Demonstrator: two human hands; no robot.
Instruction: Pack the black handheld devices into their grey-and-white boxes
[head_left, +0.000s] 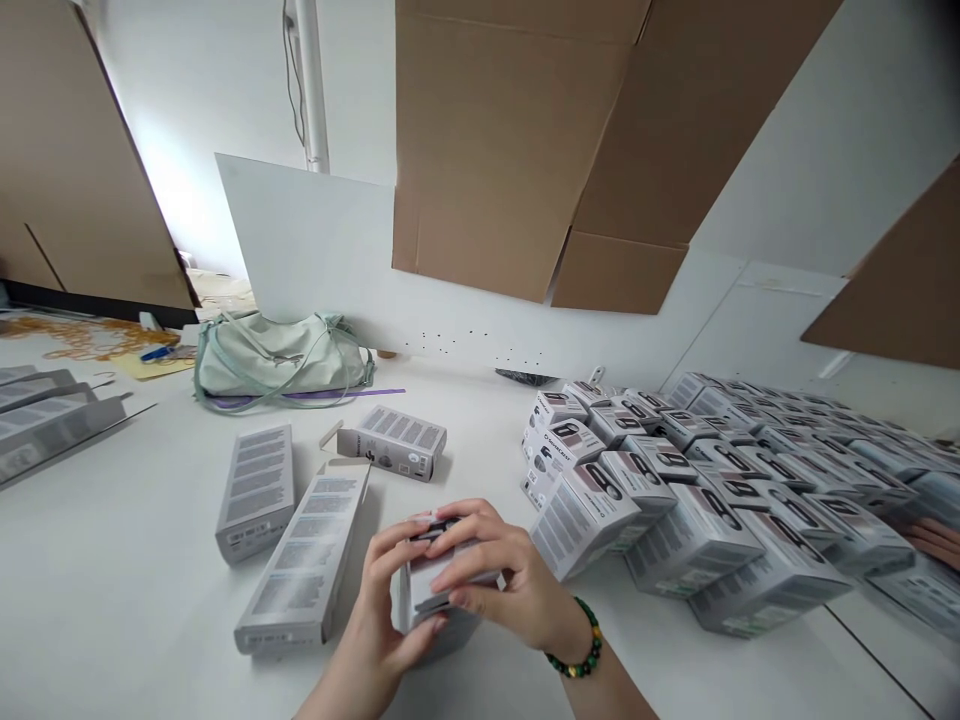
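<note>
Left hand [382,590] and right hand [510,585] press together around a small white product box [421,588], fingers curled over its top and sides, no fingertip pinch; the box's far end is partly hidden. Box sits just left of the packed block of boxes [690,510], near its front corner. Count so far: most boxes remain in the block, in tilted rows. Only a handful lie out: three loose grey-printed boxes [255,492] left of the block on the white table [150,570], and a few more farther left, at the frame's edge. Another person's fingers [934,540] show beyond the block's right side.
</note>
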